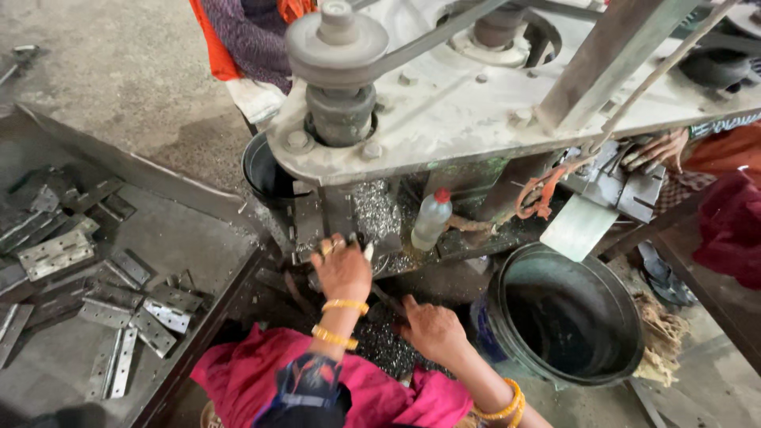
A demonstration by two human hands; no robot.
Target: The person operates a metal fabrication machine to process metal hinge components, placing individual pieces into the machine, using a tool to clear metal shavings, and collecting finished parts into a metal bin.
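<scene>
**Now your hands are at the machine, and lots of hinges wait**

Right now your left hand is up at the grey machine's work spot. Your fingers are pinched around a small metal piece there, but it is too small to tell just what it is. Your right hand rests lower down, flat on the dark bench covered in shiny metal bits. I cannot tell if it holds anything.

It looks like there is still much to do. Many flat grey metal hinges lie spread out on the big grey metal tray to your left. No pile of finished ones shows for sure.

Look at the pots next. The big round dark tub by your right hand looks empty inside. A smaller black bucket sits behind the machine, and its inside is too dark to see. A little clear plastic bottle with a red cap stands upright under the machine top.

Another person's hand rests on metal parts at the far right.
</scene>
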